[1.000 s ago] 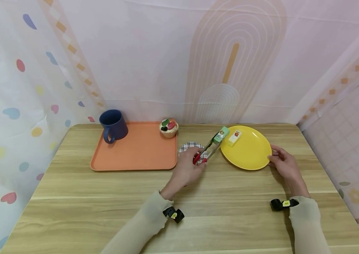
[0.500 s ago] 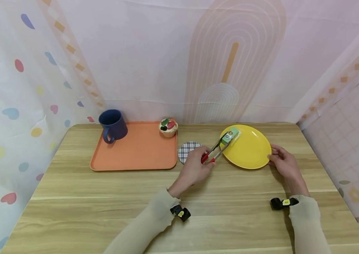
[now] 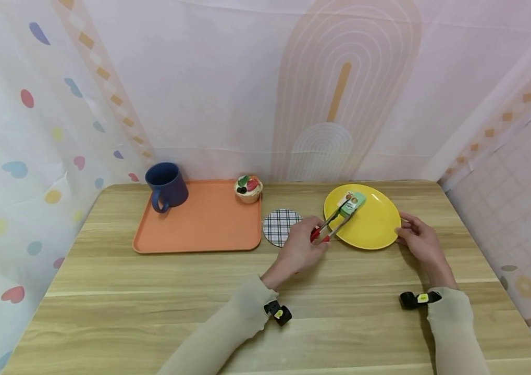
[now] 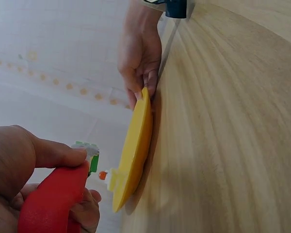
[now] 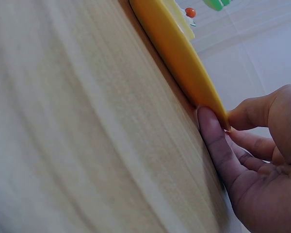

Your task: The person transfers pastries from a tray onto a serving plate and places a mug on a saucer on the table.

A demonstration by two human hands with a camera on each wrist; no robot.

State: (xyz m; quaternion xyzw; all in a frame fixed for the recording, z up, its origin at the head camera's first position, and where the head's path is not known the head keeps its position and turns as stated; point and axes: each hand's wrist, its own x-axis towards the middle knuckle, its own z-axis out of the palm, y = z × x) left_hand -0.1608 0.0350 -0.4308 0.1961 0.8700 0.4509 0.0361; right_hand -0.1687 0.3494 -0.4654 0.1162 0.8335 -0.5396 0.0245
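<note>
My left hand (image 3: 299, 251) grips tongs by their red handles (image 4: 53, 201). Between the tong tips is a small green cake slice (image 3: 357, 201), which both wrist views show raised off the yellow plate (image 3: 378, 226). A pale cream-coloured cake slice (image 4: 117, 180) with an orange-red ball on top lies on that plate; in the head view the green slice partly covers it. At the plate's right rim, my right hand (image 3: 424, 247) pinches the edge, thumb and fingers on either side (image 5: 213, 128).
An orange tray (image 3: 209, 229) lies on the left of the wooden table (image 3: 162, 302). On it are a dark blue mug (image 3: 168, 185) and, at the back right corner, a fruit-topped cupcake (image 3: 248, 189). A round checked coaster (image 3: 278, 226) sits between tray and plate, beside my left hand.
My left hand has moved right with the tongs, carrying the green cake slice from the plate's left edge to over the plate. My right hand stays on the rim.
</note>
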